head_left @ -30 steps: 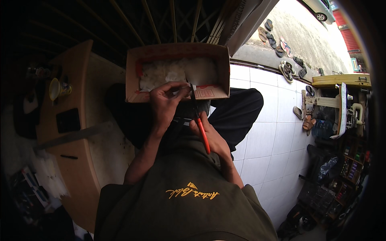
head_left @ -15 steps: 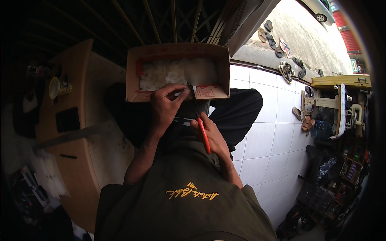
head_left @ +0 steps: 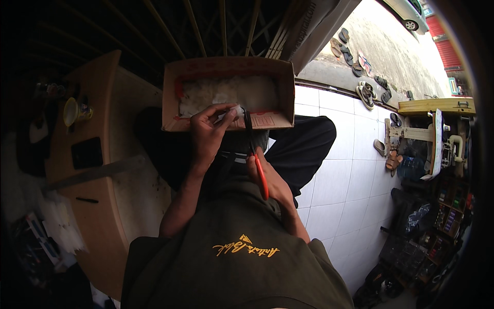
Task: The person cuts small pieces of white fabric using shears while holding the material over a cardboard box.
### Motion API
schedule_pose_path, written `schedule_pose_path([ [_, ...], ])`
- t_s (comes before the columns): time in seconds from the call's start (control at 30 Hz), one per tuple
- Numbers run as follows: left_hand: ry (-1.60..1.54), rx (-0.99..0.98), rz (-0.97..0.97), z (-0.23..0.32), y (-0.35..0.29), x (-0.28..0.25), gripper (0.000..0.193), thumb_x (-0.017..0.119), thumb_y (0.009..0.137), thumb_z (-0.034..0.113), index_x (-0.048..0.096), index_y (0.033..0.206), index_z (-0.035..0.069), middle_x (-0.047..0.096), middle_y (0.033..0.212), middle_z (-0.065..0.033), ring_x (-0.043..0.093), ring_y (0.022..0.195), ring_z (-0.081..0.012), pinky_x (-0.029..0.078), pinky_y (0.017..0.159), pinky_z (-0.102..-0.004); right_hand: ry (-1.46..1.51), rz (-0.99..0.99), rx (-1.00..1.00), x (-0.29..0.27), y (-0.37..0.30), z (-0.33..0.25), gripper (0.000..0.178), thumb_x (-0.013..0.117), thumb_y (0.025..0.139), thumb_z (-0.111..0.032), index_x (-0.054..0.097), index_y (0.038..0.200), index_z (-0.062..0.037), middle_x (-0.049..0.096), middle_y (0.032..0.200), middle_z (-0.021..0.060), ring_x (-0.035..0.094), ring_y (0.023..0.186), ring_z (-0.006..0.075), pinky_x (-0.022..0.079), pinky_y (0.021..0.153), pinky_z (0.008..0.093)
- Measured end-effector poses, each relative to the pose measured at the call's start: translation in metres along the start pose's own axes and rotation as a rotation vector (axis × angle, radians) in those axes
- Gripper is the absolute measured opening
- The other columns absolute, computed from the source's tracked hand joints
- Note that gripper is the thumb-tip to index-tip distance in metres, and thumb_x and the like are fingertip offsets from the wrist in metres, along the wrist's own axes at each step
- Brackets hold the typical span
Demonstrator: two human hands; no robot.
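A cardboard box (head_left: 175, 123) stands open in front of me, with pale, whitish scraps (head_left: 206, 92) lying in it. My left hand (head_left: 208, 131) is over the box's near edge, pinching a small white piece (head_left: 238, 109) between thumb and fingers; its kind is too small to tell. In my right hand (head_left: 268, 175) are scissors with red-orange handles (head_left: 262, 177). Their dark blades point away from me over the box's near wall, close beside the white piece. The fingers of my right hand are partly hidden behind the handles.
To my left is a wooden table (head_left: 98, 206) with a dark flat object (head_left: 87, 153), a yellow cup (head_left: 70, 112) and a black pen (head_left: 87, 200). A metal lattice gate (head_left: 224, 31) rises behind the box. Several shoes (head_left: 366, 95) lie by the doorway, and a cluttered shelf (head_left: 447, 211) stands right.
My left hand has shifted slightly left, drawing the white piece away from the scissors. The scissor blades look closer together, and my right hand has hardly moved.
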State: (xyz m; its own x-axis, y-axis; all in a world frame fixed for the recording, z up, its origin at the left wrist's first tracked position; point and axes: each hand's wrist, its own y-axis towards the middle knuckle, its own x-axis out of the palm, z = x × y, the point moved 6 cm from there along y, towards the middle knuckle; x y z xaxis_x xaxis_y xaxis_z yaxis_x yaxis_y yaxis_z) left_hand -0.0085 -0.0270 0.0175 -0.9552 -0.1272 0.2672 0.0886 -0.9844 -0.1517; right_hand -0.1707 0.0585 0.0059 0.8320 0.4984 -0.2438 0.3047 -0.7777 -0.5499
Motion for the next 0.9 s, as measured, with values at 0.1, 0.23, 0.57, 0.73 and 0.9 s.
schedule_pose_path([
  [0.1, -0.059, -0.063, 0.005, 0.002, -0.001, 0.002, 0.023, 0.068, 0.089, 0.0, 0.067, 0.111, -0.005, 0.069, 0.104, -0.0119, 0.068, 0.093, -0.0159, 0.058, 0.082, -0.0263, -0.016, -0.002, -0.018, 0.0, 0.001, 0.001, 0.054, 0.038, 0.101, -0.055, 0.034, 0.112, -0.0028, 0.06, 0.085, 0.0306, 0.06, 0.087, 0.0502, 0.045, 0.076, 0.0484],
  [0.23, -0.017, 0.011, -0.011, 0.007, -0.003, 0.007, 0.025, 0.069, 0.088, -0.001, 0.066, 0.113, -0.005, 0.069, 0.108, -0.0119, 0.067, 0.096, -0.015, 0.055, 0.087, -0.0256, -0.005, 0.001, -0.034, 0.0, 0.001, -0.001, 0.056, 0.039, 0.1, -0.057, 0.035, 0.11, -0.0019, 0.06, 0.085, 0.0302, 0.061, 0.086, 0.05, 0.045, 0.076, 0.0487],
  [0.57, -0.018, -0.006, -0.016, 0.005, -0.005, 0.014, 0.021, 0.068, 0.091, 0.005, 0.066, 0.11, -0.004, 0.07, 0.096, -0.0091, 0.068, 0.086, -0.0125, 0.058, 0.078, -0.0256, -0.011, -0.022, -0.011, 0.0, 0.003, 0.001, 0.06, 0.043, 0.098, -0.058, 0.035, 0.113, -0.0005, 0.06, 0.085, 0.0302, 0.061, 0.087, 0.05, 0.045, 0.075, 0.0492],
  [0.73, -0.012, -0.009, 0.028, 0.005, -0.004, 0.011, 0.018, 0.069, 0.091, 0.007, 0.068, 0.106, -0.003, 0.07, 0.093, -0.0084, 0.069, 0.081, -0.0115, 0.059, 0.073, -0.0249, -0.109, -0.023, 0.036, -0.001, 0.002, -0.004, 0.064, 0.046, 0.097, -0.058, 0.034, 0.116, 0.0013, 0.06, 0.09, 0.0323, 0.06, 0.092, 0.0506, 0.045, 0.077, 0.0508],
  [0.9, -0.056, -0.006, 0.025, 0.007, -0.003, 0.014, 0.017, 0.071, 0.089, 0.006, 0.068, 0.104, -0.003, 0.071, 0.092, -0.0087, 0.069, 0.08, -0.0117, 0.059, 0.072, -0.0244, -0.07, -0.021, 0.02, -0.002, 0.002, -0.004, 0.067, 0.047, 0.096, -0.06, 0.034, 0.117, 0.0018, 0.06, 0.091, 0.0322, 0.06, 0.093, 0.0507, 0.045, 0.078, 0.0509],
])
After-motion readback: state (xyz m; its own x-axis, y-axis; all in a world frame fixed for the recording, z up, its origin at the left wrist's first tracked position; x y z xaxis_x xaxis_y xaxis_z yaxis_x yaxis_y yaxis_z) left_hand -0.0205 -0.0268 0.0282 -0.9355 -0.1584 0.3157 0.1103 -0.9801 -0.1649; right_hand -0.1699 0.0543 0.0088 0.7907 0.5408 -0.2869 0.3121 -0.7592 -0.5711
